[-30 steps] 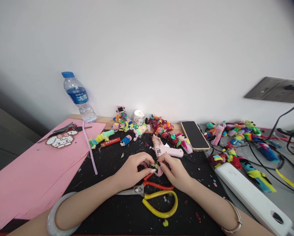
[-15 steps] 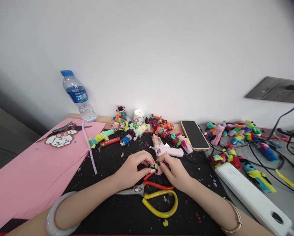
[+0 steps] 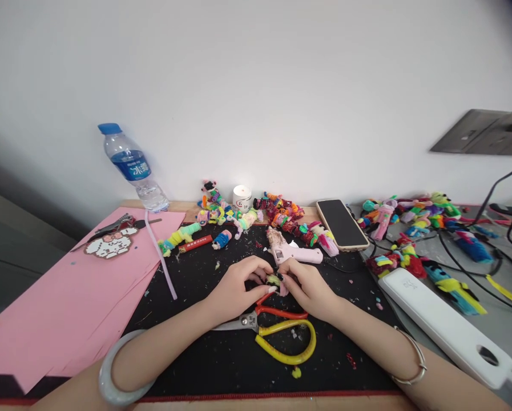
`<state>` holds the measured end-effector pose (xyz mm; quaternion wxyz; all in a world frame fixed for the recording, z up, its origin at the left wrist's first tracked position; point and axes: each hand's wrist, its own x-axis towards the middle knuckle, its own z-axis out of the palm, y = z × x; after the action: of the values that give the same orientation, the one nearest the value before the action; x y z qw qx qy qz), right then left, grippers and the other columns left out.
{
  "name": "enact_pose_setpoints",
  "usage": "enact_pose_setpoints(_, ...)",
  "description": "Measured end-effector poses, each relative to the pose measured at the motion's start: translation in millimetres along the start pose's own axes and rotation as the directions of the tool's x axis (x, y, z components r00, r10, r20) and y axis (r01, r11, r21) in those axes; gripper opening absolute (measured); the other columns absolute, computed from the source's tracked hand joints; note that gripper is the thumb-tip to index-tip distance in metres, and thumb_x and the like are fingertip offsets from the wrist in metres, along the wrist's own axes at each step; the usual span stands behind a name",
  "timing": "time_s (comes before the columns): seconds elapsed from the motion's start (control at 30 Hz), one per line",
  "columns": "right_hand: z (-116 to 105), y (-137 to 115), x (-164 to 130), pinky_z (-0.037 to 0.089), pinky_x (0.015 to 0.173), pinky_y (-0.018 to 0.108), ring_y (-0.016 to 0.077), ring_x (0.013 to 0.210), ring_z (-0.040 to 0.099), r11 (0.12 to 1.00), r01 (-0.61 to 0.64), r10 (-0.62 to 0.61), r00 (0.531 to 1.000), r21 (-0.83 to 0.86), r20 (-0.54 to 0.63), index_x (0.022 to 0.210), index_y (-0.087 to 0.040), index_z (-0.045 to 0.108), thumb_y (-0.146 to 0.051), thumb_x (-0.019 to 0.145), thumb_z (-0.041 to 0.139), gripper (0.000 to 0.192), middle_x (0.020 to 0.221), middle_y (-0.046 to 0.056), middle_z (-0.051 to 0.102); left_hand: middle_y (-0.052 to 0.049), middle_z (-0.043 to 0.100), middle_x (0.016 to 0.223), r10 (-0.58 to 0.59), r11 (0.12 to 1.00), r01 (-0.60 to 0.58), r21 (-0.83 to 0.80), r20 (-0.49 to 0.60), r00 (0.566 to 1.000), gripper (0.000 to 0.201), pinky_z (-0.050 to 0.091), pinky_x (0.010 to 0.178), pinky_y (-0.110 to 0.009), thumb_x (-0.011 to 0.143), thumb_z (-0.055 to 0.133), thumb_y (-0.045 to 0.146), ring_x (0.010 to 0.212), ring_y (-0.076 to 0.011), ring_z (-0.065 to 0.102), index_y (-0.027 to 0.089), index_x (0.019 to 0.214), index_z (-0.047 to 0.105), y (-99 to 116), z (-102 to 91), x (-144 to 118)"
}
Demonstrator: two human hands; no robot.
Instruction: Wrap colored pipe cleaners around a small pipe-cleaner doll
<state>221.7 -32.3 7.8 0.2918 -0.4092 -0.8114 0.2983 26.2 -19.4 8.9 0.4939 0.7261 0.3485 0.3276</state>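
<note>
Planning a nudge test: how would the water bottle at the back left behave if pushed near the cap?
The water bottle is tall and narrow, so it would likely tip. It looks only partly filled, so probably light. Once down, its round body could roll across the pink paper.

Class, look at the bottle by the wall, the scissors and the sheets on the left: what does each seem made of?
Water bottle: clear glossy plastic, see-through, blue cap.
Scissors: dull metal blades; handles look coated in shiny yellow and red plastic.
Pink sheets: matte, flat, probably paper or thin foam.

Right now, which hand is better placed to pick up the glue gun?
Probably the right hand: the glue gun lies just beyond its fingers, on its side. The left hand sits farther off. Both pinch the small piece, so one must let go first.
</note>
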Motion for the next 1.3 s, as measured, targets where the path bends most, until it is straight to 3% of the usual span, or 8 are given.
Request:
enact_pose_setpoints(0.37,-0.1,-1.0,0.6,0.045,0.056,0.024,0.0124,0.055,0.057,0.999,0.004,-0.002,0.999,0.04,-0.049,0.081,-0.022,0.04,-0.011,0.09,0.038,0.014,0.064,-0.001,0.061,-0.006,0.061,0.091,-0.032,0.999,0.032,-0.01,-0.023,0.999,0.024,0.051,0.072,-0.027,0.076,0.061,0.02,0.079,-0.0142,0.06,0.015,0.099,0.06,-0.4,-0.4,2.1)
enact_pose_setpoints(0.9,1.4,0.0,-1.5,0.046,0.056,0.025,0.0133,0.057,0.058,1.0,0.027,-0.028,0.997,-0.005,-0.074,0.083,-0.022,0.042,-0.013,0.091,0.038,0.013,0.067,0.0,0.06,-0.006,0.066,0.092,-0.083,0.988,0.09,-0.127,0.062,0.995,0.026,0.049,0.077,-0.029,0.079,0.059,0.027,0.086,-0.0167,0.062,0.016,0.103,0.057,-3.2,-0.9,2.2)
enact_pose_setpoints(1.3,0.0,-0.5,-1.0,0.044,0.061,0.026,0.0142,0.062,0.058,0.999,0.024,-0.027,0.998,-0.049,-0.063,0.084,-0.022,0.043,-0.012,0.09,0.039,0.012,0.068,0.0,0.06,-0.005,0.065,0.089,-0.128,0.973,0.136,-0.184,0.055,0.99,0.018,0.049,0.08,-0.031,0.079,0.058,0.023,0.086,-0.0166,0.062,0.016,0.095,0.054,-4.3,0.5,2.3)
